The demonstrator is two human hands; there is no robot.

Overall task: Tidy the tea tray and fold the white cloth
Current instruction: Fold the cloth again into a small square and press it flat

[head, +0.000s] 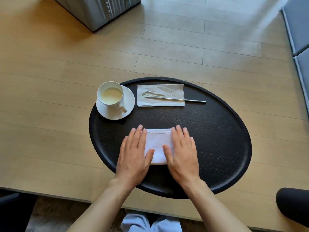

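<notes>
On the wooden bench [50, 114] a dark oval tray [225, 139] is set close to the near edge, presumably so that everything on it can be reached without stretching.

At about ten o'clock on the tray a white cup [110, 95] of pale liquid is stood upright on its saucer [128, 104], with the handle turned toward five o'clock. The saucer is lapped slightly over the tray's rim, so it may be judged not yet tidied.

At about six o'clock the left hand [133, 156] is laid flat, palm down, on the left edge of the white cloth [158, 143]. Its fingers [137, 134] are spread and extended; nothing is gripped. The cloth has been brought to a small rectangle, layered edges showing at its far side, and it is held down at both sides, most likely so that the creases are pressed and the layers kept from springing open.

At twelve o'clock a paper napkin [160, 95] is spread flat, and a metal straw [177, 99] is laid across it, its right end projecting onto the bare tray; the napkin seems meant to keep the straw off the tray.

The right hand [182, 156] is pressed flat on the cloth's right edge, fingers [180, 134] likewise open and extended, holding nothing.
</notes>
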